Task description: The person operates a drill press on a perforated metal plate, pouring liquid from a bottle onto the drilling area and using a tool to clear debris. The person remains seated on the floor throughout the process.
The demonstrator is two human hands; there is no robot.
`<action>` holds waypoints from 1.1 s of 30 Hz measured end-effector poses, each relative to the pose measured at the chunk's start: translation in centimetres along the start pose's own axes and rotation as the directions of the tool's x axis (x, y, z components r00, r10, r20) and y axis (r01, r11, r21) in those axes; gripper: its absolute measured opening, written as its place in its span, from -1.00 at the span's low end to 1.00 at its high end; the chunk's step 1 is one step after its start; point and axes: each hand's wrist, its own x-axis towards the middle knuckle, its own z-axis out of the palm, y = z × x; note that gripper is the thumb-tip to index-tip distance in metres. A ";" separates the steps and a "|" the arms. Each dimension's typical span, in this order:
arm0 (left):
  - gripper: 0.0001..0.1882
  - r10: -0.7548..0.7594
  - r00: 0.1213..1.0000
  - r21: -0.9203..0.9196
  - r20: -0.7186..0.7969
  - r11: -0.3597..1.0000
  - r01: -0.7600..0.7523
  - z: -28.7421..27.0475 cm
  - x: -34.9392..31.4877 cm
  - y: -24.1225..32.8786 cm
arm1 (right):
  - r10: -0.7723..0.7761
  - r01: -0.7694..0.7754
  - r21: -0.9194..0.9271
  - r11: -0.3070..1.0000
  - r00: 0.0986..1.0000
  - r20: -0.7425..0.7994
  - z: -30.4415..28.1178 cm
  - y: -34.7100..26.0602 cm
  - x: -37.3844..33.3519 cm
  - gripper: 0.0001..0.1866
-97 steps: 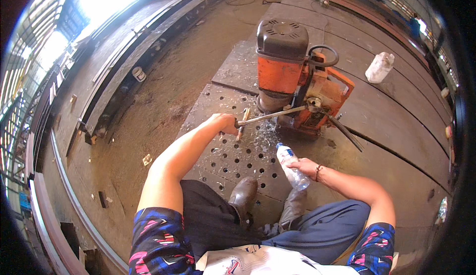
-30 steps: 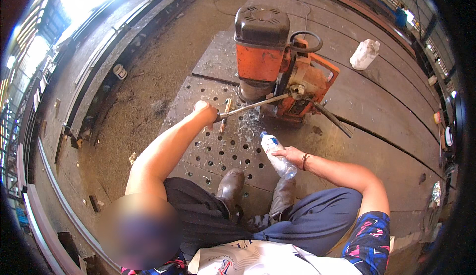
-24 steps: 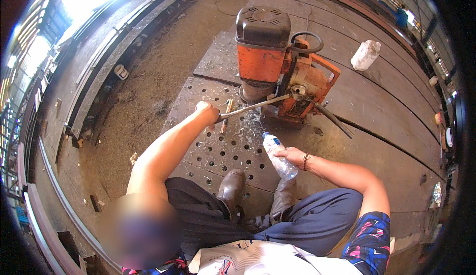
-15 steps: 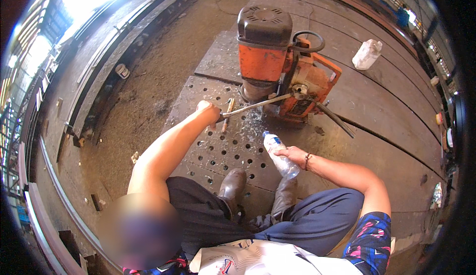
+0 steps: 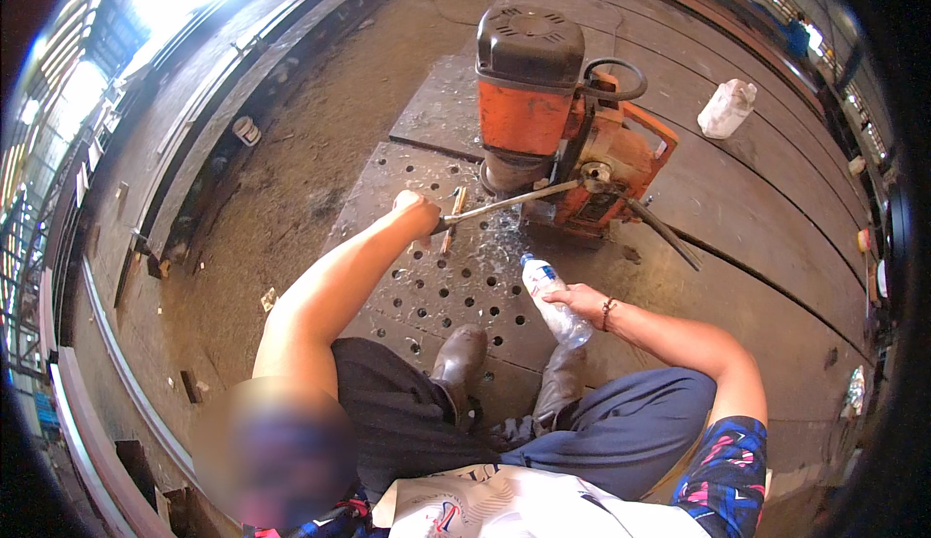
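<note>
An orange magnetic drill (image 5: 525, 116) with a black motor cap stands upright on a steel plate (image 5: 411, 310) full of drilled holes. My left hand (image 5: 417, 214) is closed around the dark grip of its long feed lever (image 5: 514, 200), which reaches left from the hub. Lower and to the right, my right hand (image 5: 580, 304) grips a clear plastic bottle (image 5: 539, 278) with a blue cap, tilted with its cap toward the drill's base. Bright metal shavings (image 5: 502, 230) lie near the bit area. The bit itself is hidden.
A narrow rusty strip (image 5: 455, 220) lies on the plate beside the lever grip. A whitish plastic jug (image 5: 726, 109) sits on the plates at the far right. Left of the plates is dirt ground with a small white bucket (image 5: 246, 130). My boots (image 5: 459, 360) rest on the plate's near part.
The whole view has shifted slightly, with the scene a little to the right. Both hands keep their holds on the lever and the bottle; neither visibly moves against the drill.
</note>
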 end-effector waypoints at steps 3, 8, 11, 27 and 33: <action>-0.45 -0.005 1.000 -0.005 -0.020 1.000 0.005 -0.1 -0.2 0.2 | -0.005 0.005 -0.009 1.000 1.000 -0.016 -0.1 0.1 -0.1 -0.63; -0.46 -0.003 1.000 -0.020 -0.030 1.000 0.002 -0.5 -0.7 0.3 | -0.021 0.021 0.027 0.999 1.000 0.000 -0.3 0.3 0.1 -0.62; -0.47 0.001 0.999 -0.014 -0.041 1.000 -0.002 -0.2 -0.6 0.2 | -0.030 0.029 -0.010 1.000 0.999 -0.026 -0.1 0.2 0.0 -0.61; -0.48 0.001 0.998 0.000 -0.068 1.000 -0.001 0.3 -0.4 0.2 | -0.021 0.021 -0.024 1.000 0.999 -0.030 0.0 0.2 0.1 -0.63; -0.47 0.008 0.996 -0.008 -0.092 1.000 -0.009 0.2 -0.3 0.4 | -0.023 0.020 -0.057 0.998 0.999 -0.040 -0.5 0.6 0.4 -0.62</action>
